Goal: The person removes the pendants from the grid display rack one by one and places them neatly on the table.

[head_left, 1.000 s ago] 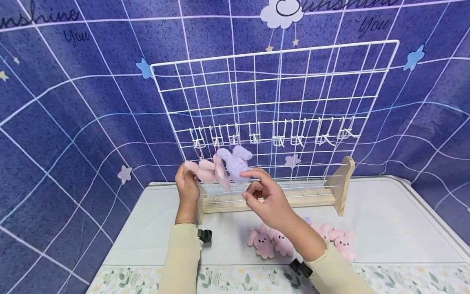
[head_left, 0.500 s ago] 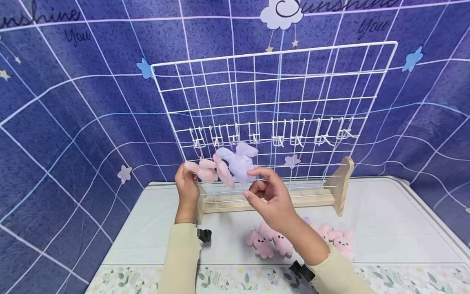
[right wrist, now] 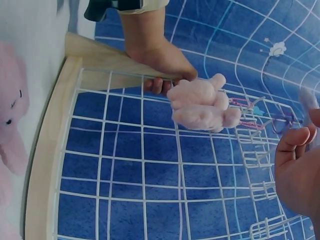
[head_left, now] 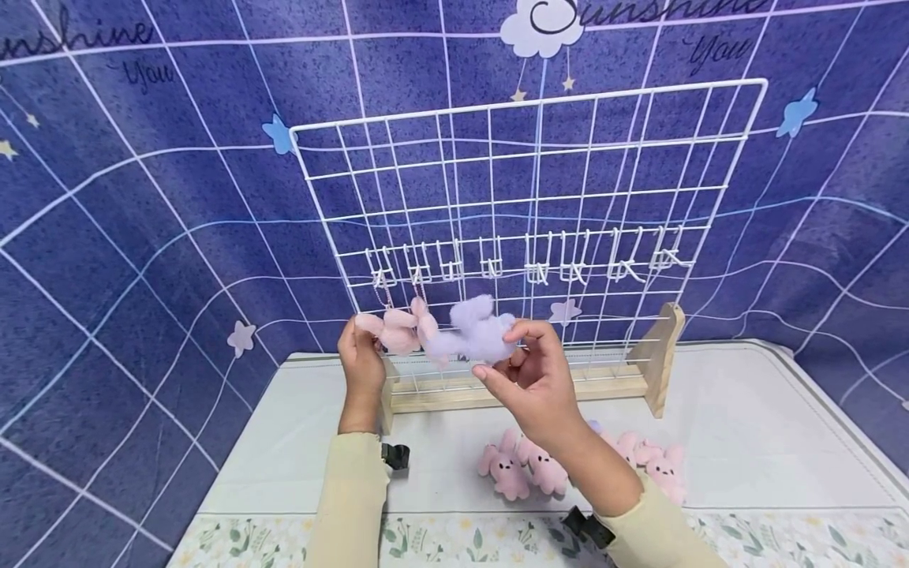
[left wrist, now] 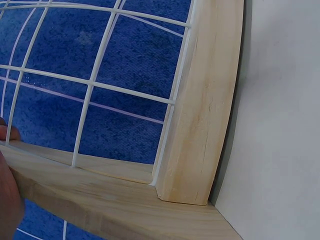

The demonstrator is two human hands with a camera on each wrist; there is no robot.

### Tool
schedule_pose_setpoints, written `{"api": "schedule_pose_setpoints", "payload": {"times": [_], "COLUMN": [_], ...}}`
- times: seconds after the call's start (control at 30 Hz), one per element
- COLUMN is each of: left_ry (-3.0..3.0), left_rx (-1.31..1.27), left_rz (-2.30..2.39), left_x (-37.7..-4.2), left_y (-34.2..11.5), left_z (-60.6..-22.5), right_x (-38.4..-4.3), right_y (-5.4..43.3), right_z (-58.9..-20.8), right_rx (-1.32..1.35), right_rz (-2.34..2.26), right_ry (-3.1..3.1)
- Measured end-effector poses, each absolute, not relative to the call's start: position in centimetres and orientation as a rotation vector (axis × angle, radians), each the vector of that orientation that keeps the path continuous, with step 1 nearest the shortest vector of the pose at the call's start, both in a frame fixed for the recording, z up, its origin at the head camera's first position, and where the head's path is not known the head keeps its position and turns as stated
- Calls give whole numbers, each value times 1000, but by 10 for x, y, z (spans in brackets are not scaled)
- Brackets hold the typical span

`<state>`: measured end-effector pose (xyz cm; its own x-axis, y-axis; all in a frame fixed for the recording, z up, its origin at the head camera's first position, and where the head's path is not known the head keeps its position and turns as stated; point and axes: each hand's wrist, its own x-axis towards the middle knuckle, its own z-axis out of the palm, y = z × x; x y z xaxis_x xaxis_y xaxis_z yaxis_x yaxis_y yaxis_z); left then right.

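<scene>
Blue backdrop [head_left: 192,134] cloth, printed with grid lines and stars, rises behind a person in cream sleeves [head_left: 351,505] whose two hands are both occupied. The right hand [head_left: 536,383] pinches the purple plush [head_left: 483,335] between thumb and curled fingers, keeping it tilted in front of the rack [head_left: 529,104], one ear overlapping a neighbor in the head view. Gripped by its soft body, the toy presumably can be turned easily. Its purple chain [right wrist: 284,122] shows near the hooks; whether it is looped over one cannot be made out.

At the rack's left end, the left hand [head_left: 362,363] curls around the wooden post [left wrist: 100,200], most likely to steady the frame against any tug from the other side. Between the hands, two pink plushes [head_left: 399,333] lie against each other, strung on pink chains [right wrist: 242,103] from the leftmost hooks [head_left: 381,276], part of a row set level across the wire, probably for even spacing.

Farther out, on the white counter [head_left: 440,481] before the stand, more pink toys [head_left: 510,476] are grouped near the right forearm, seemingly within easy reach, a bit of purple [head_left: 594,426] among them.
</scene>
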<state>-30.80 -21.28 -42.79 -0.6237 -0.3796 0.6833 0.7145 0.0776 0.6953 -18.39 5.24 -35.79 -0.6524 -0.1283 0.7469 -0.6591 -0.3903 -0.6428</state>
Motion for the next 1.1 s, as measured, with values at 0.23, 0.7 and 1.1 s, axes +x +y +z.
{"api": "schedule_pose_setpoints", "payload": {"times": [0.23, 0.7, 1.1], "left_ry": [-1519, -1520, -1538], "left_rx": [-354, -367, -328], "left_rz": [-1684, -1681, -1649], "left_x": [-308, -310, -309], "left_y": [-213, -215, -214], "left_z": [-430, -430, -429], "right_x": [-185, -185, -184], "right_y": [53, 58, 57], "right_z": [-359, -358, -357], "right_rx": [1158, 1027, 951], "right_rz": [2146, 2068, 1876], "right_ry": [-1410, -1621, -2116]}}
